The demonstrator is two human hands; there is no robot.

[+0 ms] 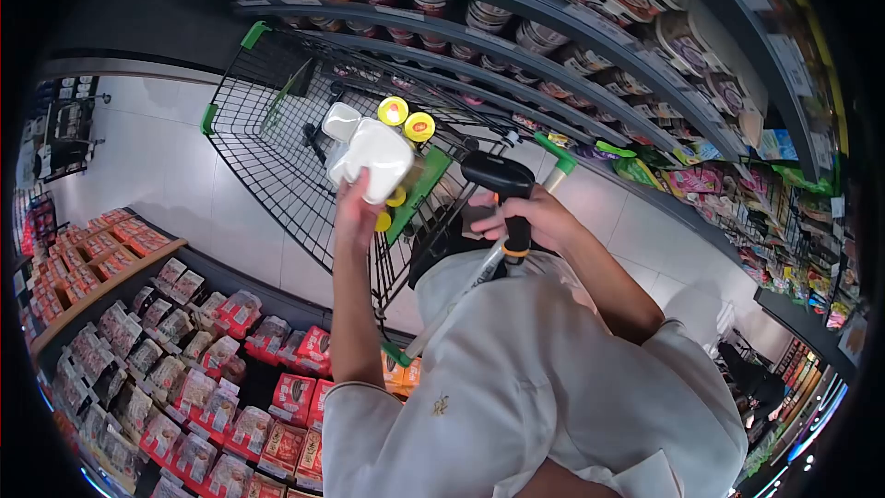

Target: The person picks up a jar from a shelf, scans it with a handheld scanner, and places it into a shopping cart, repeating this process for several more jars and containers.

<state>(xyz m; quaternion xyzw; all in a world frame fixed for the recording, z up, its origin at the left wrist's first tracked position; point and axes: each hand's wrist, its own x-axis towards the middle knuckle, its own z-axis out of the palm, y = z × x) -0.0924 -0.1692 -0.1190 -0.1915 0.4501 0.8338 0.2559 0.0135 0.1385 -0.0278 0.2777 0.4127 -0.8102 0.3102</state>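
My left hand (354, 214) grips a white rounded-square tub (380, 161) by its near edge, above the shopping cart (267, 161). Beside that tub is a smaller white-lidded container (341, 121). Several round tubs with yellow lids (393, 112) sit around them in the cart. My right hand (535, 218) is at the cart's silver push bar (454, 302), its fingers curled about the handle of a black pistol-shaped device (498, 173) with orange parts. That handle hides part of the hand. The tub in my left hand covers some of what lies below it.
Shelves (433, 23) of cup-shaped packages run along the far side. Bagged snacks (691, 177) hang to the right. At the lower left, a display (198, 387) holds rows of red and clear packs. Pale floor tiles (166, 148) lie beyond the cart.
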